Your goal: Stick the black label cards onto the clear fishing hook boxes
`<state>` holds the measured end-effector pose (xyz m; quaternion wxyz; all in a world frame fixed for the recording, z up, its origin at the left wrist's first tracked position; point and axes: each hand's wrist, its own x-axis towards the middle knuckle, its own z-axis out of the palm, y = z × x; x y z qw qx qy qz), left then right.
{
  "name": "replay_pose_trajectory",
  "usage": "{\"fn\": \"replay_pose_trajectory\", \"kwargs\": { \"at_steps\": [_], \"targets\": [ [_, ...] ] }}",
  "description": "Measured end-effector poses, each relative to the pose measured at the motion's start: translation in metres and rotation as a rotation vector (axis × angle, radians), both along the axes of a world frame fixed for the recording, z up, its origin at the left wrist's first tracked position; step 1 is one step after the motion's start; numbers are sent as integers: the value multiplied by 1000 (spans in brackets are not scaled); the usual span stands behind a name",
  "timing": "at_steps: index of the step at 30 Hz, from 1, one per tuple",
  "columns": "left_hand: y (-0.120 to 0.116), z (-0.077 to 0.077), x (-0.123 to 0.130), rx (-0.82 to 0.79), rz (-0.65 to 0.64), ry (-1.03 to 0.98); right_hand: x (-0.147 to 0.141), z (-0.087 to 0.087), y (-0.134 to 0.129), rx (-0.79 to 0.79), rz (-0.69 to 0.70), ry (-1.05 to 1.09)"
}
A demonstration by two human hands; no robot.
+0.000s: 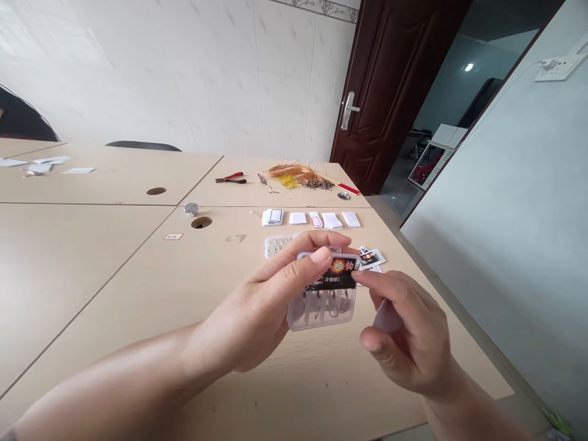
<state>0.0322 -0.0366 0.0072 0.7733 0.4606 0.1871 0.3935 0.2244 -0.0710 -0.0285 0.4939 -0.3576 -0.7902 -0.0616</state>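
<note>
The left hand (pixel 248 306) grips a clear plastic box (pixel 321 312) closely, its fingers curled over the top edge. The box sits in the middle of the grip, just above the tabletop (pixel 138 294), and shows a black printed label (pixel 337 275) on its face. About four fishing hooks (pixel 324 306) show through the plastic, though the exact count is hard to tell. The right hand (pixel 404 331) is narrowly curled at the box's right end, with its index fingertip (pixel 357 275) touching the box. I cannot tell whether it is gripping. A pale, blurred piece (pixel 386 316) shows between its fingers, too unclear to name.

Just beyond the grip lie one white perforated tray (pixel 277 247) on the left and a small pile of printed cards (pixel 371 258) on the right. Farther out is a row of five white paper stacks (pixel 310 218). Beyond those lie one pair of red-handled pliers (pixel 231 177) and one tangled bundle of copper-coloured line (pixel 298 176).
</note>
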Motion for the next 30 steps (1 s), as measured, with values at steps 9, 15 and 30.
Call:
{"fn": "replay_pose_trajectory", "kwargs": {
  "at_steps": [9, 15, 30],
  "targets": [
    [0, 2, 0, -58, 27, 32, 5, -3, 2, 22, -3, 83],
    [-1, 1, 1, -42, -6, -15, 0, -1, 4, 49, 53, 48],
    [-1, 4, 1, -86, 30, 22, 2, -3, 3, 34, 55, 73]
  ]
}}
